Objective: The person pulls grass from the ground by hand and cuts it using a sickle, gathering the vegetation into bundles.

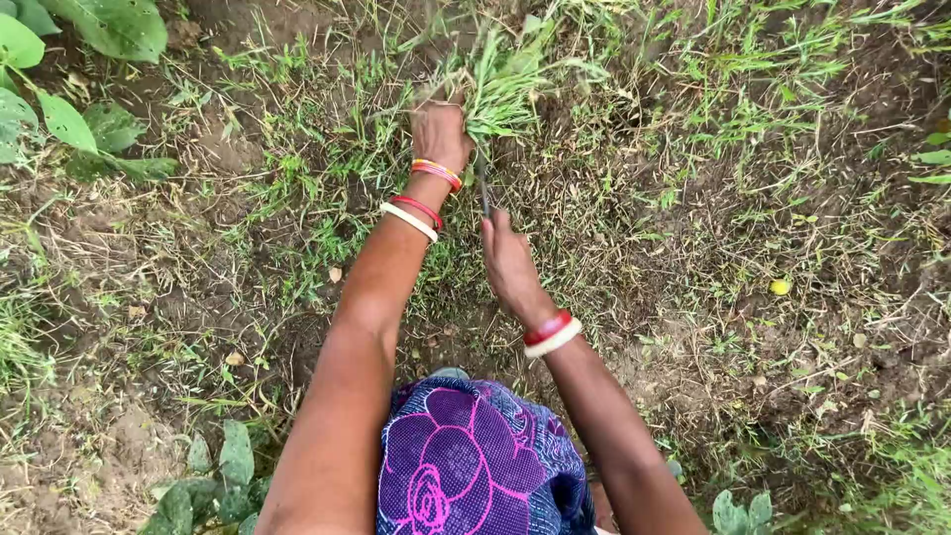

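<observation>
my left hand (439, 134) has its fingers clamped on a tuft of thin green grass blades (505, 94) rooted in crumbly brown soil (614, 228). my right hand (510, 263) grips a slim dark metal blade (483, 188), fingers wrapped tight, just beneath the tuft.

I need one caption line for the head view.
Left hand grips green grass tuft; right hand holds thin metal blade beneath.

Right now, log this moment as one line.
left hand: gripping grass tuft | right hand: holding thin blade tool below tuft | ground: soil, sparse grass
</observation>
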